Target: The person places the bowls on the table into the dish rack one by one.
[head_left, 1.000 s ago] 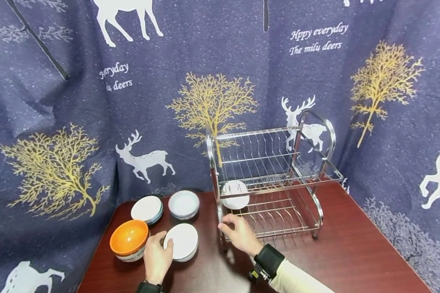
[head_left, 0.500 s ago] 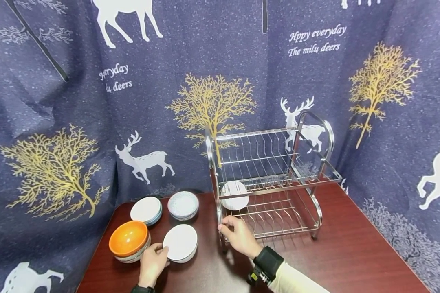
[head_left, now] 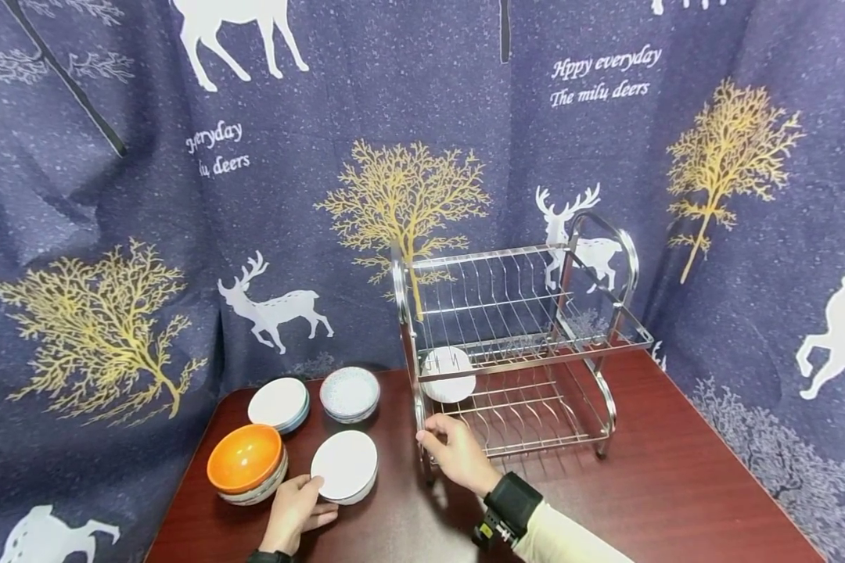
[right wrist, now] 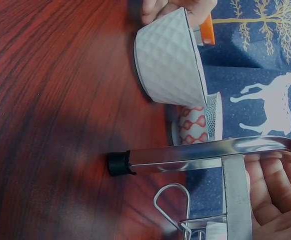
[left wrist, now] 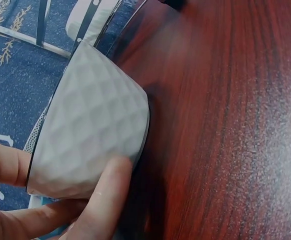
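Note:
My left hand holds the near side of a white bowl that stands upright on the table. In the left wrist view the bowl's quilted outer wall shows, with one fingertip pressed on it and another finger at the rim. My right hand grips the front left post of a two-tier metal dish rack; in the right wrist view its curled fingers lie by the post. A white bowl stands on its side at the left end of the rack's lower tier.
Left of my left hand is an orange bowl stacked on a patterned one. Behind it stand a stack of white-lined bowls and speckled bowls. A dark blue deer-print cloth hangs at the back of the table.
My left hand has moved down and slightly left round the bowl's near side, its fingers now at the rim and lower wall. My right hand has stayed on the rack's post.

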`<move>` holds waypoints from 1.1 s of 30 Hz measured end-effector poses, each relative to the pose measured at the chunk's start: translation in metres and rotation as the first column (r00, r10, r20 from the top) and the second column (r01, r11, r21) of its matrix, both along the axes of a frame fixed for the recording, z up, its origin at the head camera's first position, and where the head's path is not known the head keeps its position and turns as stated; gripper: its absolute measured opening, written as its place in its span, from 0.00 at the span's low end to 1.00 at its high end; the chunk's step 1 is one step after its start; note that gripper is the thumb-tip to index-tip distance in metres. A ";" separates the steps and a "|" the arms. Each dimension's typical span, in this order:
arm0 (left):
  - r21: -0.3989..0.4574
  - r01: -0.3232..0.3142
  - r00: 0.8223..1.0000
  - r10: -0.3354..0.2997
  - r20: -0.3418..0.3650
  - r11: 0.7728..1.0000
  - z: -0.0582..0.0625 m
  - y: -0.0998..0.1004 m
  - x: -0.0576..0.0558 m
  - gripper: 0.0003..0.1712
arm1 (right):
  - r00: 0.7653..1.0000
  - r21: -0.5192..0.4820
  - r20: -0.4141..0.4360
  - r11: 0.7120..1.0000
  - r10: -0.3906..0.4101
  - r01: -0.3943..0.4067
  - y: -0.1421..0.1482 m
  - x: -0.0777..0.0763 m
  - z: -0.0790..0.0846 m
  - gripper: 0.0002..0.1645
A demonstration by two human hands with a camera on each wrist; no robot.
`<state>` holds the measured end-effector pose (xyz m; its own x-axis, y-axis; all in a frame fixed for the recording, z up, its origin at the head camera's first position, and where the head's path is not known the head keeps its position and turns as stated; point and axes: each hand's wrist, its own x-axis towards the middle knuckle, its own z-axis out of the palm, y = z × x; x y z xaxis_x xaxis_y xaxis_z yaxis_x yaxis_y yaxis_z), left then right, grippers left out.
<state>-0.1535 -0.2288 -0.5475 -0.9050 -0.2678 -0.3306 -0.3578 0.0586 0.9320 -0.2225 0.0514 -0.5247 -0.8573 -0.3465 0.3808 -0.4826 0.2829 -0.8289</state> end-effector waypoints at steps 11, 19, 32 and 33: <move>-0.073 0.004 0.999 -0.006 -0.035 0.997 -0.001 0.002 0.001 0.27 | 1.000 0.001 0.023 1.000 0.004 -0.004 0.000 0.001 0.002 0.04; -0.122 -0.020 0.999 0.015 -0.039 0.992 -0.002 0.003 0.002 0.24 | 1.000 -0.003 0.022 1.000 0.008 -0.008 0.001 0.001 0.003 0.03; -0.025 -0.010 0.995 0.008 -0.097 1.000 -0.004 0.003 0.009 0.21 | 1.000 0.012 0.024 1.000 0.003 -0.003 0.001 0.000 0.000 0.03; -0.025 -0.009 0.995 0.006 -0.103 1.000 -0.004 0.004 0.009 0.21 | 1.000 0.013 0.025 1.000 0.002 -0.002 0.001 0.000 0.000 0.03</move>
<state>-0.1447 -0.2251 -0.5511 -0.9317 -0.2822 -0.2288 -0.2607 0.0807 0.9621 -0.2230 0.0525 -0.5245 -0.8656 -0.3533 0.3549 -0.4627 0.2930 -0.8367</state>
